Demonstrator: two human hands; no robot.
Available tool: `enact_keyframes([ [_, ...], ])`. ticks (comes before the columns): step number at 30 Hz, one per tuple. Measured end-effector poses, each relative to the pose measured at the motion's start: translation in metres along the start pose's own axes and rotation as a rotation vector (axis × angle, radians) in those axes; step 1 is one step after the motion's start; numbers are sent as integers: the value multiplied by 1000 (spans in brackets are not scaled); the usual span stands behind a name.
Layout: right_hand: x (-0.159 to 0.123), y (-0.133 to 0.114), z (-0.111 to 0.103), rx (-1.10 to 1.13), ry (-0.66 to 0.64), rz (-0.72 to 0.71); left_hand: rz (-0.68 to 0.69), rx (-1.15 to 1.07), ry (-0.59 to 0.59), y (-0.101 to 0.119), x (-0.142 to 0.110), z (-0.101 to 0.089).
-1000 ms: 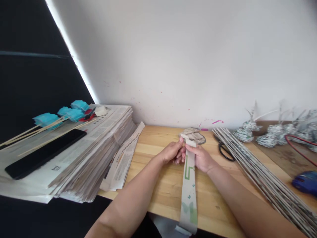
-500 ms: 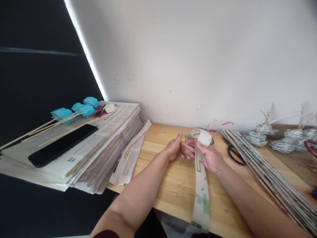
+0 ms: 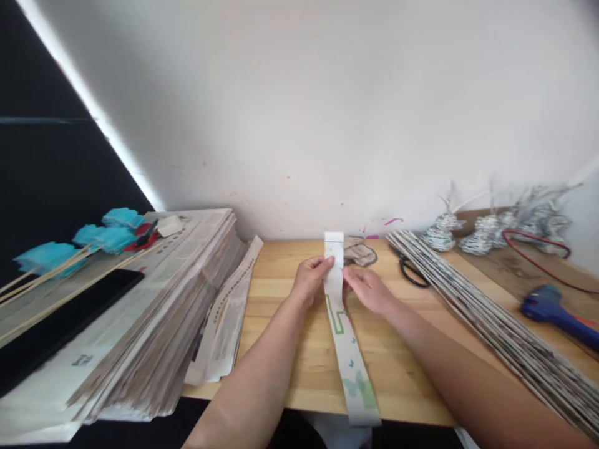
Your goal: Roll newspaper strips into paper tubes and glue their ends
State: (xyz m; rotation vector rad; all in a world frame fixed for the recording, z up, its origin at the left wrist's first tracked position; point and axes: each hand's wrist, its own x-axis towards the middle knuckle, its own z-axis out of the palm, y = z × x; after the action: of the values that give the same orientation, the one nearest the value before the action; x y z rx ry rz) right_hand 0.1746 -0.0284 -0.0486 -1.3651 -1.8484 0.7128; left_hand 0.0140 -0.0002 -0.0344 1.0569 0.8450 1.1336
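Observation:
A long white paper strip (image 3: 345, 340) with green markings lies on the wooden table (image 3: 290, 324), running from the front edge up to my hands. Its far end stands up, folded at the top. My left hand (image 3: 312, 279) pinches the strip's left edge with thumb and fingers. My right hand (image 3: 367, 288) pinches the right edge opposite it. Both hands sit at the table's middle, close to the wall.
A thick newspaper stack (image 3: 140, 324) at left carries a black phone (image 3: 51, 327) and blue-tipped sticks (image 3: 70, 249). A loose newspaper sheet (image 3: 229, 312) leans against the stack. Black scissors (image 3: 412, 271), rolled paper tubes (image 3: 491, 318), paper ornaments (image 3: 491, 224) and a blue glue gun (image 3: 556, 312) are at right.
The strip's far end, curled over in my right hand before, now stands straight up between both hands. My left hand has closed onto the strip. The view swung left.

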Motion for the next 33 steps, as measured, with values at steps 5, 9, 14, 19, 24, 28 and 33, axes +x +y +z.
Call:
enact_keyframes([
  [5,18,28,-21,-581,438,125,-50,42,-57,-2,3,0],
  [9,19,34,-18,-720,313,209,-123,41,-143,-7,2,-1],
  [14,18,30,-22,-718,366,206,-231,-53,-185,-7,-2,1],
  [19,17,32,-26,-614,407,284,-261,-38,-231,-6,-5,5],
  [24,17,29,-22,-655,372,232,-280,2,-205,-3,-7,6],
  [28,17,28,-19,-627,334,156,-304,-22,-233,-2,-9,8],
  [33,17,26,-17,-550,374,154,-310,-119,-235,-1,-10,11],
])
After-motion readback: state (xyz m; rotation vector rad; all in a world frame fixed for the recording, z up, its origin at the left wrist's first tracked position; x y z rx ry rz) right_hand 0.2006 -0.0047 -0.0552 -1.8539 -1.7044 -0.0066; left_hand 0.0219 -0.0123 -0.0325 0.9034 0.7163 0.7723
